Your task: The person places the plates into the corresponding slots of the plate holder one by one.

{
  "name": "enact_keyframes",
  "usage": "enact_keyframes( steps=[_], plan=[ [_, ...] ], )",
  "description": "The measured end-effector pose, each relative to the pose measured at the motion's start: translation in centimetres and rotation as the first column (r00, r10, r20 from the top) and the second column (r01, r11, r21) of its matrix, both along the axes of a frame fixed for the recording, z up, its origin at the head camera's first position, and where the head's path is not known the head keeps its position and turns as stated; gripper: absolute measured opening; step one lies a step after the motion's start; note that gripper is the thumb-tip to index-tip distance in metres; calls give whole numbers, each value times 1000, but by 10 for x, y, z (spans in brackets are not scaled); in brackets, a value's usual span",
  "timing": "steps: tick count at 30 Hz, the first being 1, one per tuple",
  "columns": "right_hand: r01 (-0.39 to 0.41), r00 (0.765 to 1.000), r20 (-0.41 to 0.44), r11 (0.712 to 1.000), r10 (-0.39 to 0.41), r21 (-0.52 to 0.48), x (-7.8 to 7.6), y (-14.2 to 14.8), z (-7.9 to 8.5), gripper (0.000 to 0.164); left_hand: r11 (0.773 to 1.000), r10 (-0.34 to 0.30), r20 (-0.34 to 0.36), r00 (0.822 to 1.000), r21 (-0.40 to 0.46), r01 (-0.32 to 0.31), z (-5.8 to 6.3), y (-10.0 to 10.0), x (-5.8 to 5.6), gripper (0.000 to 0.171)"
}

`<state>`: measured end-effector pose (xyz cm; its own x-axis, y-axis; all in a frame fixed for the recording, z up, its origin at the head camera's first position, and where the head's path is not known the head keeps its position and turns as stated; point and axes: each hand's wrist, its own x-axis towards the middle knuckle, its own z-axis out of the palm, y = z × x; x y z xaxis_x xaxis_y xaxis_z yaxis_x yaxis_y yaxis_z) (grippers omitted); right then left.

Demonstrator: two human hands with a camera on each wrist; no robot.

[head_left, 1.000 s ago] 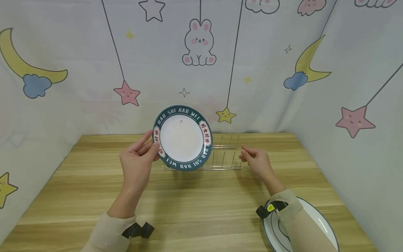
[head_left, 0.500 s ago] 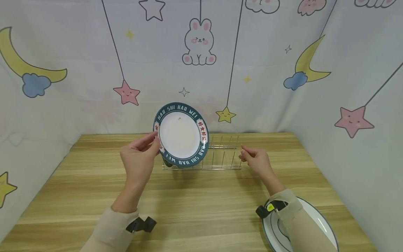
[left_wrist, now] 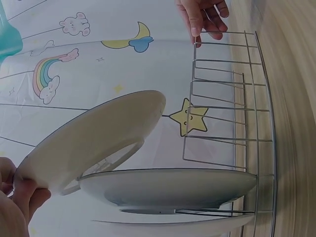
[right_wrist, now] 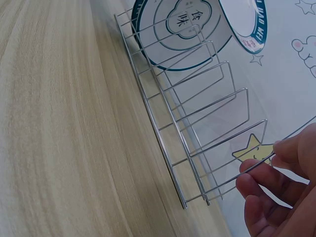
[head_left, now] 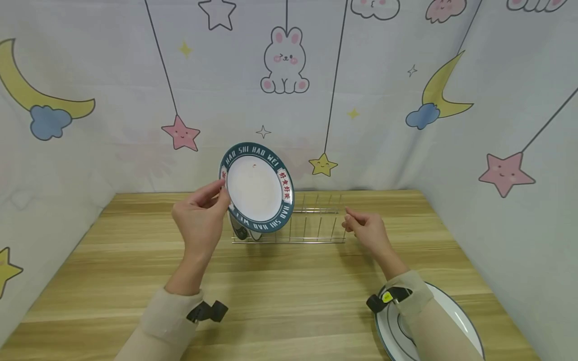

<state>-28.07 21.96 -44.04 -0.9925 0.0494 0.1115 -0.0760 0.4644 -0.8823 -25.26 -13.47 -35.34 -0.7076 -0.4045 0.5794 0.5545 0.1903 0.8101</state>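
My left hand (head_left: 198, 215) pinches the left edge of a small white plate (head_left: 255, 188) with a dark green lettered rim. It is held up tilted, its face towards me, over the left part of a wire dish rack (head_left: 311, 243). In the left wrist view, a plate (left_wrist: 168, 190) stands in the rack just beside the held one, with another plate (left_wrist: 173, 228) behind it. My right hand (head_left: 368, 230) is at the rack's right end, its thumb and fingers pinching the end wire, as the right wrist view shows.
A large white plate (head_left: 390, 331) with a dark rim lies on the wooden table (head_left: 280, 301) at the lower right, partly hidden under my right forearm. Several rack slots stand between the plates and my right hand. A patterned cloth (head_left: 370, 160) hangs behind the table.
My left hand has shifted slightly up and right. The held plate has risen, moved left and turned, uncovering more of the rack and the plates behind it. The right hand stays still.
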Motion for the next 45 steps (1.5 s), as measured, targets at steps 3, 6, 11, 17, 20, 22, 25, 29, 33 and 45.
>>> enact_keyframes(
  steps=[3,6,11,17,20,22,25,29,33,45],
  plan=[
    [-6,1000,-8,1000,6,-8,0,-1,0,36,1000,27,-20,999,-11,-28,2,1,-2,13],
    [-11,1000,-12,1000,11,-6,0,-1,0,37,998,58,-47,997,-25,-60,4,4,-4,14],
    [0,1000,-15,1000,0,4,1,0,1,36,992,107,-113,988,-53,-113,7,10,-8,15],
    [2,1000,-23,1000,-3,-7,1,-1,1,36,980,168,-190,967,-73,-184,10,15,-13,14],
    [3,1000,-20,1000,-3,-6,1,-1,1,35,973,190,-222,956,-85,-213,11,18,-14,14],
    [2,1000,-15,1000,-2,-3,1,-1,1,35,970,203,-239,950,-85,-229,11,20,-15,14],
    [-2,1000,-13,1000,2,-6,1,-1,1,35,966,219,-255,942,-77,-246,13,22,-16,13],
    [-6,1000,-12,1000,6,-9,1,-1,1,36,955,254,-275,927,-82,-286,13,25,-18,12],
    [-3,1000,-10,1000,3,-8,1,-2,2,36,944,276,-287,917,-99,-315,12,27,-19,12],
    [3,1000,-3,999,-3,-42,0,0,0,36,866,367,-364,856,-202,-457,11,29,-21,16]
  ],
)
